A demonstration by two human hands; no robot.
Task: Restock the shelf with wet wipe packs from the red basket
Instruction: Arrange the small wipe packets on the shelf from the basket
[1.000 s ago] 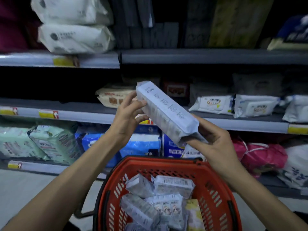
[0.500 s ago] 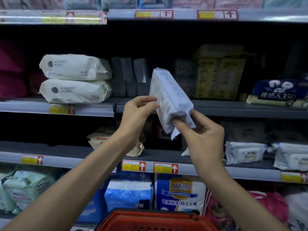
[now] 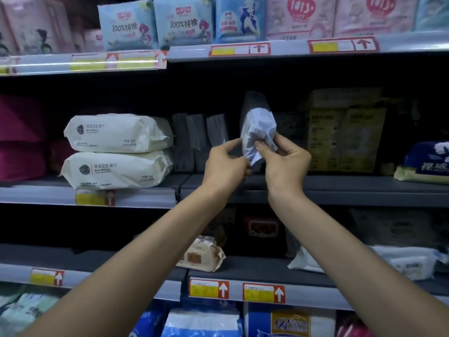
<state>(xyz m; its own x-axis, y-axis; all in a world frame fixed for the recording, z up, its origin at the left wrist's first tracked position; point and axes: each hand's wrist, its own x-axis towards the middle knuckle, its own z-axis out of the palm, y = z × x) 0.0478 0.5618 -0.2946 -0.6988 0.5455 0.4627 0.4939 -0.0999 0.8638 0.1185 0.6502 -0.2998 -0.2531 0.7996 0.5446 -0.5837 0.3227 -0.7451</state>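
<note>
A pale wet wipe pack stands on end, reaching into the dark middle shelf, its far half in shadow. My right hand pinches its near lower end from the right. My left hand holds the same end from the left with thumb and fingertips. Just left of the pack stand several dark upright wipe packs. The red basket is out of view.
Two cream wet wipe packs lie stacked at the left of the middle shelf, yellow boxes stand to the right, and a blue tissue pack sits at the far right. The shelves above and below hold more packs.
Both hands have carried the pack up from above the basket and pushed it end-first into the middle shelf. The view has tilted up, so the basket has dropped out of sight.
</note>
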